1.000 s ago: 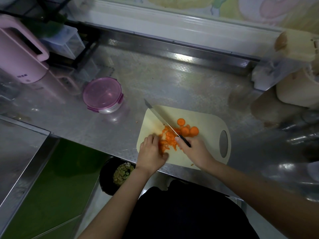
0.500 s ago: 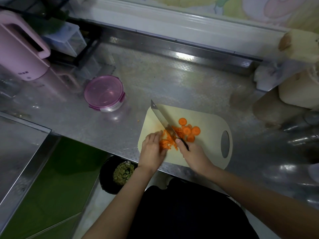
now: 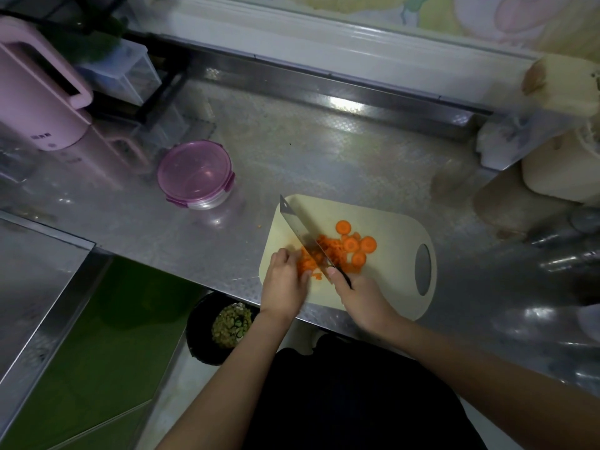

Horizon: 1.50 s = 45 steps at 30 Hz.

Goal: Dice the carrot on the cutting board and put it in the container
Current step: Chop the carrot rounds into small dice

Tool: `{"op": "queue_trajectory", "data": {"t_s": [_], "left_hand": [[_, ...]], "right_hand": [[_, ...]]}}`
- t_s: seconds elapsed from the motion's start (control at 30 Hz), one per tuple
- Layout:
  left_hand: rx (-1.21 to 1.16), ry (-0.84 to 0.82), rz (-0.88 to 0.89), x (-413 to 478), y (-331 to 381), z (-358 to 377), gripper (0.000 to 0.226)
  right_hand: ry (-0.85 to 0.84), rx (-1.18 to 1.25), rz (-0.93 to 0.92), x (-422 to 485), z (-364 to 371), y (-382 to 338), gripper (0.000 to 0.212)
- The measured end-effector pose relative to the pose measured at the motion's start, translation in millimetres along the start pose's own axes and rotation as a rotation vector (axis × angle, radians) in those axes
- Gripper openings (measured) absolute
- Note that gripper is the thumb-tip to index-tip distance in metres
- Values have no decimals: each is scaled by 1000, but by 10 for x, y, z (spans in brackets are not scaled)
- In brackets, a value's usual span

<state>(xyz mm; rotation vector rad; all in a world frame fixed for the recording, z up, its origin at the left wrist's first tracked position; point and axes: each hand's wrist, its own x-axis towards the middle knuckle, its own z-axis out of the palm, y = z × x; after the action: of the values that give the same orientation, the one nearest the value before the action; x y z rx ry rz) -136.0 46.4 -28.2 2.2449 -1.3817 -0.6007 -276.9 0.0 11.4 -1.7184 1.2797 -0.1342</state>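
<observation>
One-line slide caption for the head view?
Right hand holds a cleaver over carrot pieces on a cutting board; left hand steadies them; lidded container nearby.

The knife (image 3: pixel 302 235) tipped from a thin edge-on sliver to its broad flat showing over the carrot pieces (image 3: pixel 352 245), its tip pulled in to the far-left corner of the cutting board (image 3: pixel 389 287) as the right hand (image 3: pixel 360 298) drew back.

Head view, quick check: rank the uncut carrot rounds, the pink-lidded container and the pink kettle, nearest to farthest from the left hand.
From the left hand:
1. Carrot rounds, just to its right on the cutting board.
2. Pink-lidded container, up and to the left on the steel counter.
3. Pink kettle, at the far left back corner.
</observation>
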Motion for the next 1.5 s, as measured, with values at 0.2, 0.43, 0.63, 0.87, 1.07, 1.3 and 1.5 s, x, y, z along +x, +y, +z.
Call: {"op": "queue_trajectory", "data": {"t_s": [0.2, 0.43, 0.63, 0.87, 1.07, 1.3, 1.5], "left_hand": [[6, -8, -4, 10, 10, -13, 34], [7, -7, 7, 3, -6, -18, 32], [12, -21, 24, -17, 3, -20, 31], [-152, 48, -54, 53, 23, -46, 24], [-89, -18, -129, 201, 9, -38, 34], [-174, 41, -162, 278, 54, -34, 23], [-252, 100, -241, 379, 2, -103, 29]], "right_hand": [[1, 38, 8, -6, 51, 0, 44], [3, -27, -23, 17, 143, 20, 39], [22, -90, -2, 131, 229, 53, 50], [-5, 99, -35, 152, 77, 83, 39], [6, 173, -49, 116, 42, 110, 43], [17, 250, -14, 161, 29, 71, 42], [-30, 325, 47, 95, -28, 38, 53]]}}
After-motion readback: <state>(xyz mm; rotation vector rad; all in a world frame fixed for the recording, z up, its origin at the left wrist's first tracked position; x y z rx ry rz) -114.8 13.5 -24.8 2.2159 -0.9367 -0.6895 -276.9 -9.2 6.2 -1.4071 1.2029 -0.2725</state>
